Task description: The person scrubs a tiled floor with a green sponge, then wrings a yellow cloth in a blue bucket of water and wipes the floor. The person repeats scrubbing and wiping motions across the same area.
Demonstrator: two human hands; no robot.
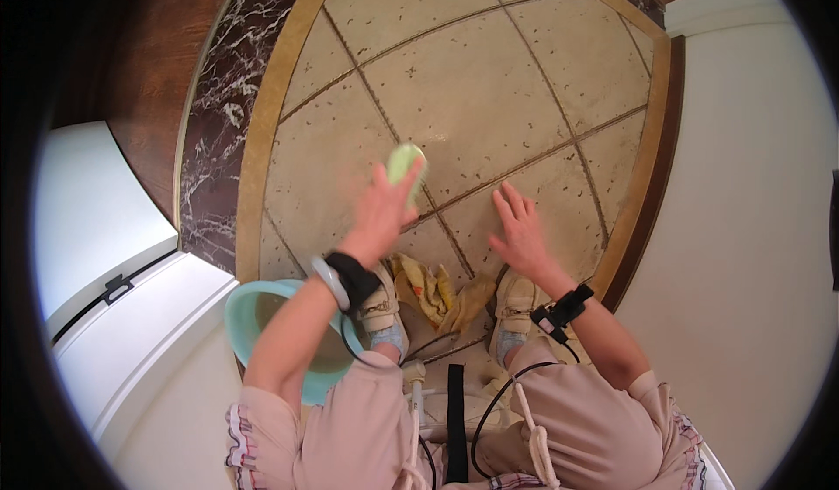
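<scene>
My left hand is closed around a pale green, rounded scrubbing brush, held at the tiled floor. Motion blurs the hand and brush a little, and the brush's underside is hidden. To the right, my right hand holds nothing; its fingers are stretched out and apart, near or on a tile by a dark grout line. A crumpled yellow cloth lies on the floor between my shoes, below both hands.
A light blue basin with cloudy water stands left of my left foot, partly behind my forearm. White panels rise on the right, with a white door at left. Small dark specks dot the tiles. Cables hang near my knees.
</scene>
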